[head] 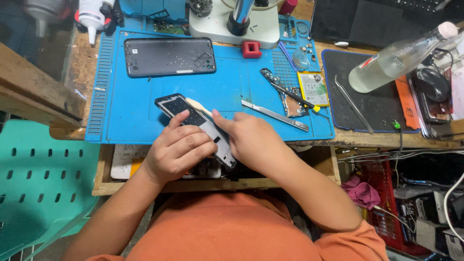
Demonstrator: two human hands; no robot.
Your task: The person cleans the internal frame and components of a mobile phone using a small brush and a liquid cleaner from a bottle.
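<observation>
My left hand (176,152) grips an opened phone frame (180,105), tilted over the front edge of the blue work mat (145,96). My right hand (251,140) holds a small pale-tipped brush (195,105) whose tip rests on the frame's dark inner face. Both hands sit close together at the mat's near edge. The lower part of the frame is hidden under my fingers.
A black phone back cover (169,56) lies at the mat's far left. A circuit board (285,94), a flat metal blade (275,115), a yellow-edged battery (314,88), tweezers (353,104), a red block (251,49), a microscope base (237,24) and a clear bottle (401,55) stand to the right and behind.
</observation>
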